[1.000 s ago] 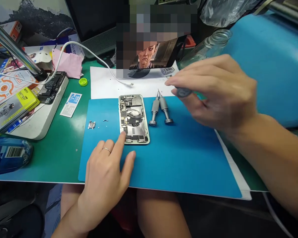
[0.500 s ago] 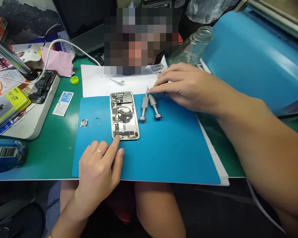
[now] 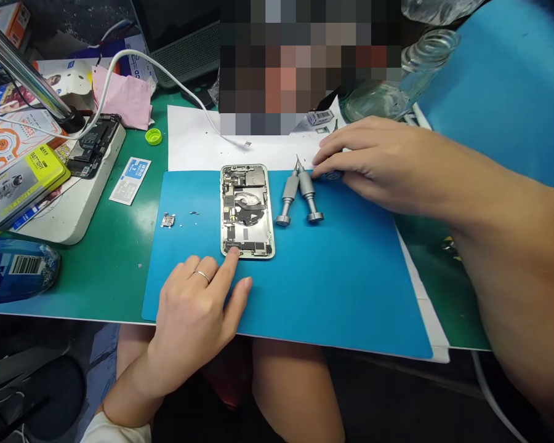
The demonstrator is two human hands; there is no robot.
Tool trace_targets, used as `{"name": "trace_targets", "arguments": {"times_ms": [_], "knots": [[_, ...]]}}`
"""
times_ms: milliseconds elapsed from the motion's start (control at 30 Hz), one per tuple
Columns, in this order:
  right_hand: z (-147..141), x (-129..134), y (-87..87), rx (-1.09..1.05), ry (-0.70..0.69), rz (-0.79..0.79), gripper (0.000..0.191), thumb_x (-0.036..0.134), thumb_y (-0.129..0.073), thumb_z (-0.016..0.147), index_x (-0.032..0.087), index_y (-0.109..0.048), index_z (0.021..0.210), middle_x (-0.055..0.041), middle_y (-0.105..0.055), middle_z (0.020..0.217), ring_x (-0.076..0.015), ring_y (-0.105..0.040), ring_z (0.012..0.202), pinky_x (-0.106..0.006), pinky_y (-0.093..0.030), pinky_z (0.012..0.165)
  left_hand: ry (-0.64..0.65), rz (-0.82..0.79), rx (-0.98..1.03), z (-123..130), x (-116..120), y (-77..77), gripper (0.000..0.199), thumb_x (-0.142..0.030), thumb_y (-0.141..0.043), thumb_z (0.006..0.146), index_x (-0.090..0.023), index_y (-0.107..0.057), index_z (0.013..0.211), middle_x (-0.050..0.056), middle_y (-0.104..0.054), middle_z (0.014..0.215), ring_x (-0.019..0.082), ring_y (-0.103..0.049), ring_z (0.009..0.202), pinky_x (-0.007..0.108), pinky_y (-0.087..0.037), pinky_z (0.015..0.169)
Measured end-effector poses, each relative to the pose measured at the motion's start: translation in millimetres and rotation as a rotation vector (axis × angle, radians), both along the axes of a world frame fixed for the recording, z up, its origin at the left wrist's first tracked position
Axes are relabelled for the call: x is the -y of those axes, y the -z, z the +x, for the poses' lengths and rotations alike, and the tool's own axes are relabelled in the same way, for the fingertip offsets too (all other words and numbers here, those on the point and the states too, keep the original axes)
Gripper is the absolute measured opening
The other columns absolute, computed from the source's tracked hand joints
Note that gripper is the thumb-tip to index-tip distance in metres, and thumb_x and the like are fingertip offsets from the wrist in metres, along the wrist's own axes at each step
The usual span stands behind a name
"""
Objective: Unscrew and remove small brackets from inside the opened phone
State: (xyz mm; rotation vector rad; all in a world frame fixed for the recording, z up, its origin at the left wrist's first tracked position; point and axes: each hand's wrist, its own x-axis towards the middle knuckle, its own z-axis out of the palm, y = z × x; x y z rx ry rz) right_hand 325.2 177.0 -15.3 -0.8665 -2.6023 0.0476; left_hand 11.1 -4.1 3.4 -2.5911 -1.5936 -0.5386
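An opened phone point(image 3: 257, 237) lies on the blue mat point(image 3: 323, 289), its inner parts showing. My left hand point(image 3: 198, 307) rests the index fingertip on the phone's lower left edge; that finger is stretched, thumb apart, the others bent. Two grey screwdrivers point(image 3: 288, 195) lie to the right of the phone, tips away from me. Just beyond them my right hand point(image 3: 373, 160) is low over the mat, fingers extended. A dark round end point(image 3: 332, 175) shows beneath it; the rest of that piece is hidden. Left of the phone sits a small metal part point(image 3: 168, 219) beside tiny pieces.
White paper point(image 3: 189, 144) lies behind the mat, with a white cable point(image 3: 157, 64) reaching over it. A glass jar point(image 3: 397, 92) stands at the back right. Boxes point(image 3: 23, 178), a blue packet point(image 3: 18, 271), a card point(image 3: 130, 180) and a green cap point(image 3: 154, 136) are at the left.
The view has shifted, so the table things appear farther right. Both hands keep nearly the same places, the left on the phone, the right by the screwdrivers.
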Motion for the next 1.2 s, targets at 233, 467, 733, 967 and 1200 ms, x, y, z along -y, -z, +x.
{"name": "trace_targets", "arguments": {"times_ms": [233,467,733,967,1200], "knots": [[-2.1,2.0,-2.7,0.048,-0.020,-0.053,0.024,0.020,-0.051,0.096,0.025,-0.075,0.096,-0.0132,-0.075,0.113,-0.0304,-0.066,0.103,-0.051,-0.059,0.083,-0.002,-0.019,-0.007,1.0,0.7,-0.4,0.038,-0.034,-0.050,0.111,-0.011,-0.068,0.134,0.004,-0.060,0.079,0.022,-0.053,0.076,0.037,-0.040,0.068],[-4.1,2.8,-2.5,0.082,-0.014,-0.103,0.025,0.021,-0.049,0.096,0.020,-0.073,0.101,-0.0171,-0.073,0.115,-0.0305,-0.069,0.100,-0.050,-0.061,0.083,0.001,-0.030,-0.002,-0.4,1.1,-0.2,0.039,-0.035,-0.053,0.110,-0.011,-0.066,0.138,0.004,-0.062,0.082,0.023,-0.054,0.077,0.038,-0.040,0.068],[-9.0,3.7,-6.9,0.066,-0.010,-0.130,0.026,0.017,-0.050,0.092,0.025,-0.073,0.100,-0.0101,-0.074,0.114,-0.0310,-0.072,0.099,-0.049,-0.064,0.081,-0.001,-0.018,0.017,-0.6,0.0,0.3,0.035,-0.032,-0.054,0.109,-0.012,-0.067,0.135,0.004,-0.063,0.084,0.022,-0.054,0.077,0.038,-0.040,0.068],[-9.7,3.8,-1.4,0.025,-0.027,-0.082,0.023,0.020,-0.045,0.094,0.024,-0.068,0.094,-0.0116,-0.072,0.116,-0.0316,-0.071,0.102,-0.048,-0.064,0.082,0.008,-0.031,0.024,-0.6,-1.5,0.7,0.033,-0.030,-0.052,0.110,-0.012,-0.067,0.133,0.003,-0.064,0.084,0.022,-0.053,0.078,0.037,-0.040,0.069],[-11.3,4.8,-3.6,-0.043,-0.016,0.031,0.017,0.019,-0.050,0.094,0.024,-0.066,0.097,-0.0114,-0.074,0.106,-0.0312,-0.072,0.097,-0.044,-0.062,0.072,0.008,-0.033,0.023,-0.2,-0.9,-0.5,0.033,-0.026,-0.050,0.110,-0.012,-0.068,0.133,0.003,-0.064,0.084,0.023,-0.051,0.076,0.037,-0.037,0.066]]}}
